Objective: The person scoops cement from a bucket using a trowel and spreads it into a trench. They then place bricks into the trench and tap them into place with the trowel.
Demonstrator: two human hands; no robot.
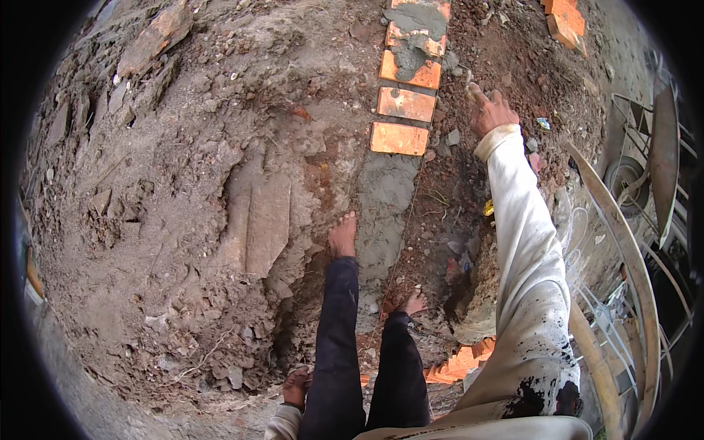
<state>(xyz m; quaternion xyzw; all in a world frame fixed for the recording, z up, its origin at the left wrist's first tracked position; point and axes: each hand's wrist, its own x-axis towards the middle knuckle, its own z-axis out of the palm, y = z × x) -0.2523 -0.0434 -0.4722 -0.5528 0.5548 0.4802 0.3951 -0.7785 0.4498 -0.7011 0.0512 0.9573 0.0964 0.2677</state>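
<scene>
My right hand point(490, 110) reaches forward on the right of a row of orange bricks point(400, 137), fingers curled at a small pale thing I cannot make out. Grey mortar point(411, 55) is smeared over the far bricks, and a wet mortar bed point(383, 213) runs from the near brick toward my bare feet. A thin string point(408, 235) follows the bed's right edge. My left hand point(295, 387) hangs low beside my left leg, fingers curled, with anything in it hidden.
Rough dirt point(147, 220) with broken slabs lies left. Loose bricks point(565, 22) are at the far right, more bricks point(458, 361) below my feet. A wheelbarrow point(664, 161), long curved wooden planks point(623, 257) and tangled wire line the right side.
</scene>
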